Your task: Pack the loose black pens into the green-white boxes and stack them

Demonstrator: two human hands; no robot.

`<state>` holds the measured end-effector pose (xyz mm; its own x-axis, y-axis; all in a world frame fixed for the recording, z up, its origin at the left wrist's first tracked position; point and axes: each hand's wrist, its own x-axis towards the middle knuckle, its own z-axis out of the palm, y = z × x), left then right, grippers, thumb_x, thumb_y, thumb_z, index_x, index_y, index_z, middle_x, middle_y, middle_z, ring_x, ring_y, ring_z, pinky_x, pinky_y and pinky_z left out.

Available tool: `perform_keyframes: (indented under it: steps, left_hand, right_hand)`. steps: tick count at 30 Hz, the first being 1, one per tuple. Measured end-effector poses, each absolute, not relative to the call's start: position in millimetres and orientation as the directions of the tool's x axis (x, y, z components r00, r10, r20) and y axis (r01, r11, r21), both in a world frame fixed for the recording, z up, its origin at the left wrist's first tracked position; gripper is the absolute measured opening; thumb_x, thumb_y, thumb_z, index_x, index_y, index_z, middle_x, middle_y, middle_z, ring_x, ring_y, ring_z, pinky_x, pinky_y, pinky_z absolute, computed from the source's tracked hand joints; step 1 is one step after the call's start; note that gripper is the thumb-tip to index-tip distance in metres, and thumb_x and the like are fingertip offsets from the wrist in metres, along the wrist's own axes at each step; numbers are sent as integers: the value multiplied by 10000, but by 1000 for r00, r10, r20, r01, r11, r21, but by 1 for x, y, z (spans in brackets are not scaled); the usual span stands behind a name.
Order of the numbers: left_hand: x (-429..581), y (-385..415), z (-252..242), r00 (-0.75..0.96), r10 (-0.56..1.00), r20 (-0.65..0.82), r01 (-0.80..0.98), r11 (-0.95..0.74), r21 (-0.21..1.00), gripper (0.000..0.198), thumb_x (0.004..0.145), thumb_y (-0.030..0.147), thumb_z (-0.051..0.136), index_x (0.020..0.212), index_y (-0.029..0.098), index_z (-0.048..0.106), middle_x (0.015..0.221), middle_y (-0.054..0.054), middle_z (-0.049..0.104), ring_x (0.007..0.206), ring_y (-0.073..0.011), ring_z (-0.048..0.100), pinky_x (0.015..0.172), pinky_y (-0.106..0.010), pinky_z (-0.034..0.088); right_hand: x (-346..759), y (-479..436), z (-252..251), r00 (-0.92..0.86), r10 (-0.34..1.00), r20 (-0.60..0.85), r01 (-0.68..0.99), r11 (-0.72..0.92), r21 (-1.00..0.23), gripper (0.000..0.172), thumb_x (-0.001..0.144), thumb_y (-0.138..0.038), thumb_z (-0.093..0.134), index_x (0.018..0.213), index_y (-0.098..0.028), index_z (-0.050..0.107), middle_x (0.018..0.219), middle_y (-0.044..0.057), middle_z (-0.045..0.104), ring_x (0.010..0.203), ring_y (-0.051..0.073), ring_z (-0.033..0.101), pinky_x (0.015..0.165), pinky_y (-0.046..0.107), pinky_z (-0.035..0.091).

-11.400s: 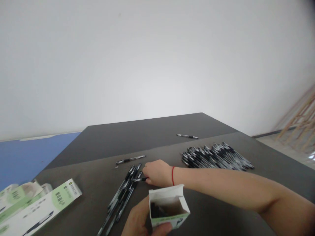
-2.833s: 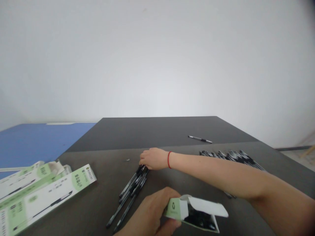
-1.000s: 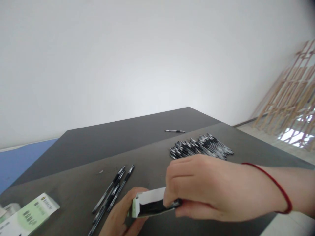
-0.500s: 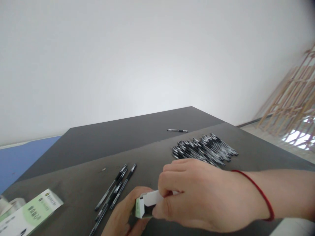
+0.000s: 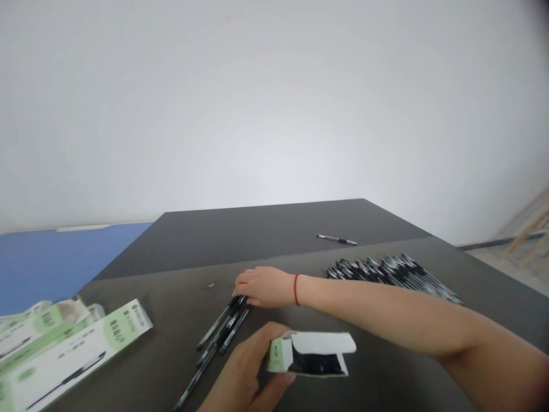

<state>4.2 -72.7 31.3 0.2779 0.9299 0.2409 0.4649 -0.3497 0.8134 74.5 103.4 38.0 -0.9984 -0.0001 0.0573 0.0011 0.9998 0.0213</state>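
the left hand [image 5: 253, 369] has its grip closed around a small white and green box [image 5: 278, 355], thumb below and fingers over the near end. the box is held above the table [image 5: 257, 237] with its open mouth facing the camera, and a white flap [image 5: 323, 342] stands out along the top of the opening. dark shapes show inside, too dim to make out one by one.

the right hand [image 5: 266, 287] reaches across beyond the box, palm down, fingers bent over the far ends of a few pens [image 5: 225, 335]. whether its grip is clenched on any of them i cannot tell, since the hand covers the ends. these black and clear pens lie on the table in a loose slanted bundle, one reaching farther toward the camera than the others. a red string [image 5: 296, 290] circles the right wrist.

just left of that hand lies a tiny pale scrap [image 5: 210, 285]. under and past the right forearm a large heap of pens [image 5: 390, 272] is spread in a row, partly hidden by the arm. a single pen [image 5: 337, 240] rests farther back, apart from the heap. on the left side of the table are more white and green boxes [image 5: 77, 357], lying flat and overlapping. behind everything rises a plain pale wall [image 5: 274, 114], with a blue surface [image 5: 81, 257] beside the table at left.
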Motion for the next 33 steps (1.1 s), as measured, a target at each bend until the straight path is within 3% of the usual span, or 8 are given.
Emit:
perform_keyframes:
  steps: [6,14,18,21,26,30,33]
  left_hand:
    - [3,-69,26,317,920,231,416,-354,837,294,820,132,562,1100,218,543,990,-16,647,878,-177,616,786,-265,474]
    - [6,-69,34,287,941,180,481,-304,822,280,831,150,568,1096,237,549,984,3,661,868,-171,621,775,-256,473]
    - [3,-69,30,257,936,239,517,-342,784,265,825,168,582,1079,241,556,972,7,680,851,-175,640,762,-246,484]
    - [1,-68,26,224,930,293,532,-368,762,265,822,176,580,1077,248,565,980,7,694,856,-176,654,746,-230,495]
    - [0,-69,26,117,959,259,527,-281,802,253,841,227,573,1094,245,588,983,8,707,912,-181,671,799,-233,503]
    - [2,-70,28,53,972,230,515,-224,827,251,830,249,570,1077,235,616,959,7,717,930,-190,671,809,-240,508]
    - [3,-68,27,35,974,223,516,-208,831,248,835,269,569,1072,228,627,986,-7,729,932,-201,675,817,-258,521]
  right_hand:
    - [50,107,30,-999,-45,-23,-48,993,105,171,911,-249,600,1040,-158,666,1098,84,650,1023,243,605,762,343,493]
    - [40,109,31,-996,-59,-72,-70,985,157,192,894,-193,573,1055,-108,634,1094,125,652,1000,247,624,767,348,498]
    - [33,109,32,-995,-51,-85,-64,986,157,160,911,-152,530,1033,-101,621,1099,143,662,1009,240,629,789,350,501]
    - [32,112,40,-996,17,-83,5,990,144,165,948,-125,455,992,-132,614,991,102,705,913,213,666,719,320,507]
    - [80,112,92,-983,178,45,182,976,119,215,1011,-238,405,1089,-134,577,1046,101,693,908,214,676,682,304,507]
    - [167,96,153,-958,184,220,203,977,67,287,1041,-259,341,1251,-148,502,1181,88,630,1026,170,626,838,294,494]
    - [226,75,185,-939,133,318,207,955,212,323,1025,-211,330,1287,-137,502,1014,98,636,911,183,608,737,297,479]
